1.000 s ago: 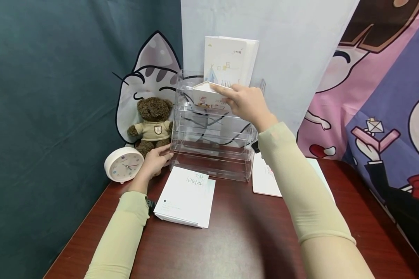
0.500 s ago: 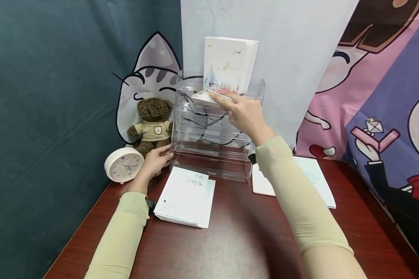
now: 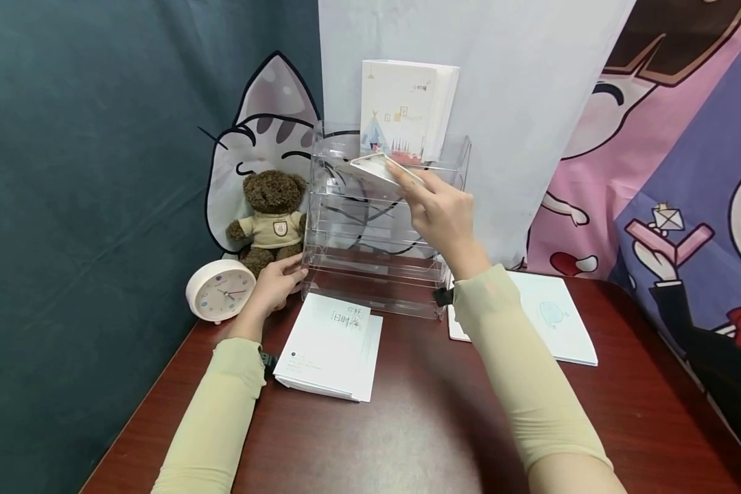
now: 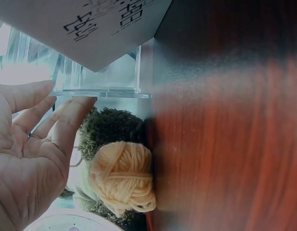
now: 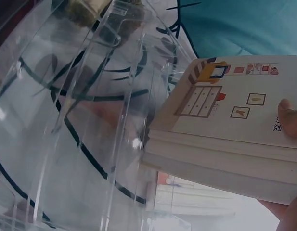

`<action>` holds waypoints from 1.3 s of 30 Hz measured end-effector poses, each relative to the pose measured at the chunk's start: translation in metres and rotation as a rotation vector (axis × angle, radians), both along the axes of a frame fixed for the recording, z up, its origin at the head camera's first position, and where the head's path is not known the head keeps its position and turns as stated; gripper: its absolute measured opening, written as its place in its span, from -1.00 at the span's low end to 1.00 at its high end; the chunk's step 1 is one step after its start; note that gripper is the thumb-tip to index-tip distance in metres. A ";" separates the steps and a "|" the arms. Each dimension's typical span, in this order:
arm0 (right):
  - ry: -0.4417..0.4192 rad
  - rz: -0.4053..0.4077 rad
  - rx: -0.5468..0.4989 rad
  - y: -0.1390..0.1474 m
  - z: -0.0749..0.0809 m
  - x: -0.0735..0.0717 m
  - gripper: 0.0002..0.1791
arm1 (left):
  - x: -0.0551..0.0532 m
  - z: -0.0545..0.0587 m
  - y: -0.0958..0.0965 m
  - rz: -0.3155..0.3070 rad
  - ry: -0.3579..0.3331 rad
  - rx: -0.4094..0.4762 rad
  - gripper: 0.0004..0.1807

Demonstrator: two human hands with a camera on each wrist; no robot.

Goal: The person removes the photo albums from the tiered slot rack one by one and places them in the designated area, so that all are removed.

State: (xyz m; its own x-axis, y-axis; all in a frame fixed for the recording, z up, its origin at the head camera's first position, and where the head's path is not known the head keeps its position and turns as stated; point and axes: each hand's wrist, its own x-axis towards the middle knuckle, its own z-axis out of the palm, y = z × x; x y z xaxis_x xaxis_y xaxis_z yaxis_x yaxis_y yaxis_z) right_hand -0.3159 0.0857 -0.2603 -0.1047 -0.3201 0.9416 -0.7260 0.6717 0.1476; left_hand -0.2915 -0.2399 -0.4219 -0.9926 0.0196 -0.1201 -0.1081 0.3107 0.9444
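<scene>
My right hand (image 3: 441, 209) holds a white book (image 3: 370, 168) in front of the upper tiers of a clear plastic rack (image 3: 377, 302). In the right wrist view, the thumb presses on the book's illustrated cover (image 5: 225, 115) and fingers go beneath it. The book is tilted, its near end close to the rack's clear bars. Another white book (image 3: 395, 103) stands upright in the top tier. Low on the rack's left side rests my left hand (image 3: 274, 283); the left wrist view shows its extended fingers touching the clear side panel.
A stack of white books (image 3: 327, 346) lies before the rack. More books (image 3: 556, 315) lie at the right, partly behind my sleeve. A brown teddy bear (image 3: 272, 213) and a white clock (image 3: 222, 291) stand left. An orange yarn ball (image 4: 122, 178) sits by the bear.
The book in my right hand has tipped from showing its front to lying flatter, and the wrist has come slightly lower. My left hand stays against the rack.
</scene>
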 end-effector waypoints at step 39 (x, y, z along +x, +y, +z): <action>-0.147 0.272 -0.280 0.021 -0.078 0.050 -0.55 | 0.000 0.001 0.002 0.024 0.046 -0.030 -0.39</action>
